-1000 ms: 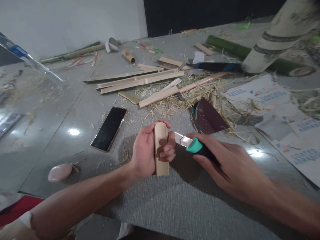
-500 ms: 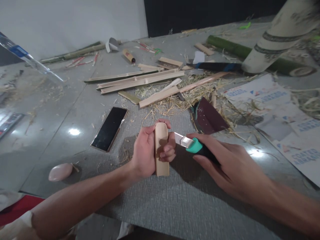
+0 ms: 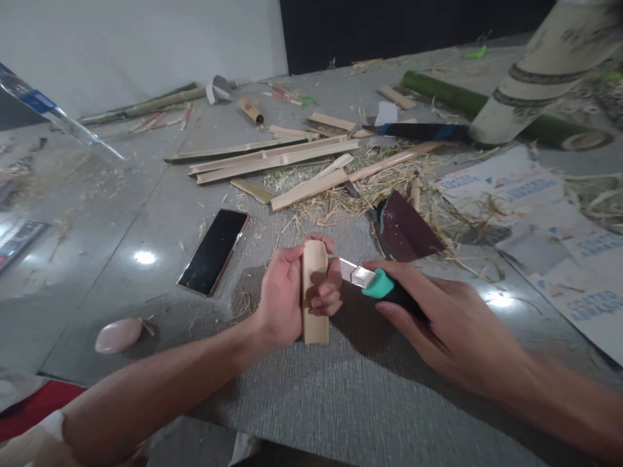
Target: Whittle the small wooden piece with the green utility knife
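Note:
My left hand (image 3: 285,295) is closed around a short piece of split bamboo (image 3: 315,327), which stands upright with its rounded end at the top. The fingers wrap across its front from the right. In my right hand (image 3: 448,318) is a utility knife (image 3: 379,283) with a green collar and a dark handle. Its blade points left and its tip lies by the fingers of my left hand; whether it touches them or the bamboo I cannot tell. A grey textured mat (image 3: 302,402) lies beneath both hands.
A phone (image 3: 213,251) and a pink rounded object (image 3: 118,335) lie to the left. Beyond the hands are split bamboo strips (image 3: 277,159), shavings (image 3: 316,211) and dark red sandpaper (image 3: 406,227). White printed sheets (image 3: 579,266), a green bamboo pole (image 3: 445,94) and a clear bottle (image 3: 63,117) lie farther out.

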The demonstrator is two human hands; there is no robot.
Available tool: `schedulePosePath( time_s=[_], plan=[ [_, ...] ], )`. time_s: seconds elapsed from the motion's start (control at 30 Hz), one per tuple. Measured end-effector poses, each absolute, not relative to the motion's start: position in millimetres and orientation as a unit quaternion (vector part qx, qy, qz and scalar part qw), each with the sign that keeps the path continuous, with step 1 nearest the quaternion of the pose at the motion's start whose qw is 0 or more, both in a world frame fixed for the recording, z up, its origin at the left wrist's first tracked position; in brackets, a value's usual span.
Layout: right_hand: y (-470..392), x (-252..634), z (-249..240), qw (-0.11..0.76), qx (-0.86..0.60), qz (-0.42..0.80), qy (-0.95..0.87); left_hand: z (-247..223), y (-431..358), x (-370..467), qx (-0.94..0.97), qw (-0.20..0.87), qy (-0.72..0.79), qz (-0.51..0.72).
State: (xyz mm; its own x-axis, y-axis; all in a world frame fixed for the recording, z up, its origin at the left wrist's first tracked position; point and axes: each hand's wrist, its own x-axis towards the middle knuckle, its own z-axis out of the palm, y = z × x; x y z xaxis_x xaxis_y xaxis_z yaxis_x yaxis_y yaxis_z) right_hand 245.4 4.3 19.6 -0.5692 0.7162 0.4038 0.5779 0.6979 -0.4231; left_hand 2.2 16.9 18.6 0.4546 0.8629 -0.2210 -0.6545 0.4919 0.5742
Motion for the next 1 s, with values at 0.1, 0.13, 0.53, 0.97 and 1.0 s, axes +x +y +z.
schedulePosePath(
  time_s=[0.1, 0.13, 0.53, 0.97, 1.0],
  plan=[
    [4.0, 246.1, 19.1, 0.282, -0.366, 0.125, -0.878, 19.4, 16.7, 2.7, 0.213, 0.828, 0.239, 0.46],
    [4.0, 246.2, 19.2, 0.28, -0.365, 0.126, -0.879, 19.5, 16.7, 2.8, 0.215, 0.828, 0.237, 0.46],
    [6.8, 245.1, 20.5, 0.278, -0.362, 0.119, -0.882, 18.6, 17.6, 1.3, 0.22, 0.832, 0.241, 0.449],
    [5.7, 246.0, 21.6, 0.268, -0.357, 0.127, -0.886, 17.4, 16.4, 1.9, 0.231, 0.831, 0.254, 0.438],
    [5.7, 246.1, 21.7, 0.268, -0.357, 0.127, -0.886, 17.6, 16.3, 1.9, 0.233, 0.83, 0.255, 0.437]
  ],
)
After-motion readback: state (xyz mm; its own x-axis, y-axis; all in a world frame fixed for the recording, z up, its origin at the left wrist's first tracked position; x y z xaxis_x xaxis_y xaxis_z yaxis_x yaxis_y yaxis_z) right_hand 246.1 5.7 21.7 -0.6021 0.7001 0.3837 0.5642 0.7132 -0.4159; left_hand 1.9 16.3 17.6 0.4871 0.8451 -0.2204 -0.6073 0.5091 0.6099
